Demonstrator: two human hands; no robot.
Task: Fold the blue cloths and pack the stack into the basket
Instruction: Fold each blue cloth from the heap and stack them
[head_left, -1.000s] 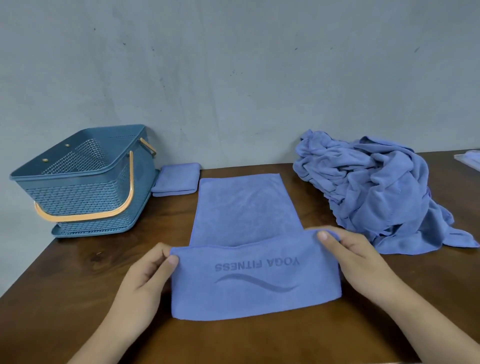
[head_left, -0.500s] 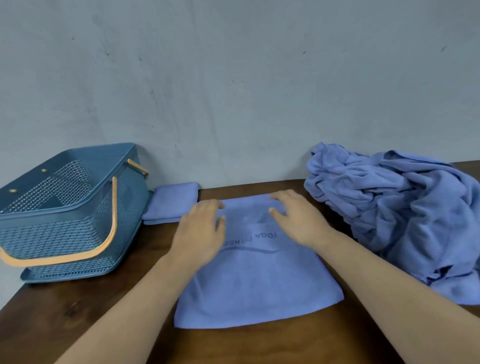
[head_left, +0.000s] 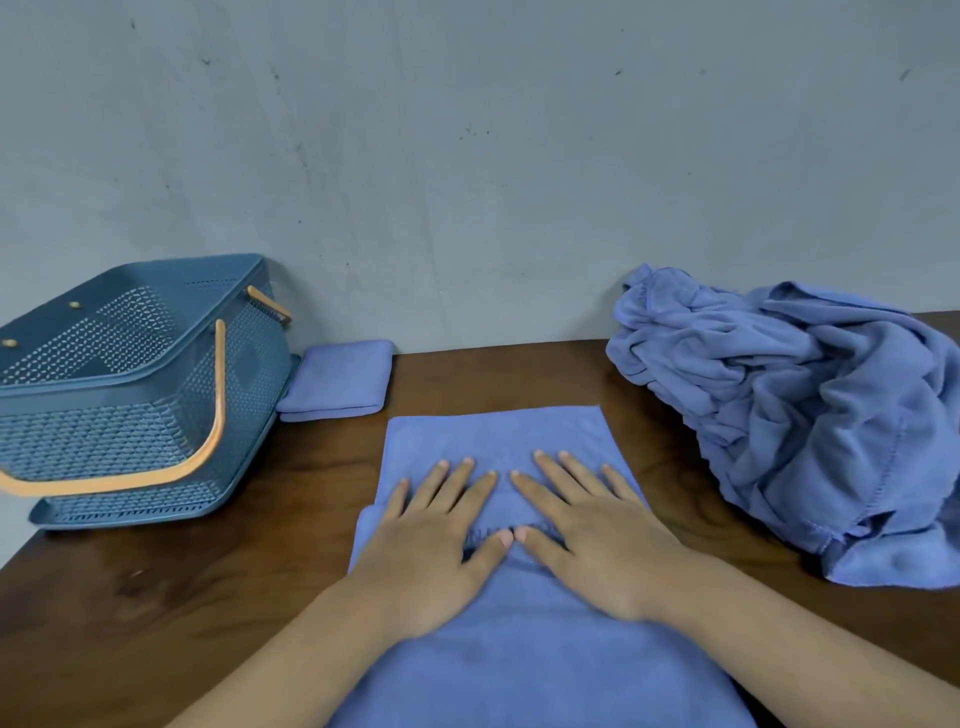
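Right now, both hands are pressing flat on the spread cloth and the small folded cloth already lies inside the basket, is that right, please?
Not quite. The head view shows the small folded cloth lying on the table beside the basket, not inside it. The rest holds: the left hand and the right hand press flat on the spread cloth.
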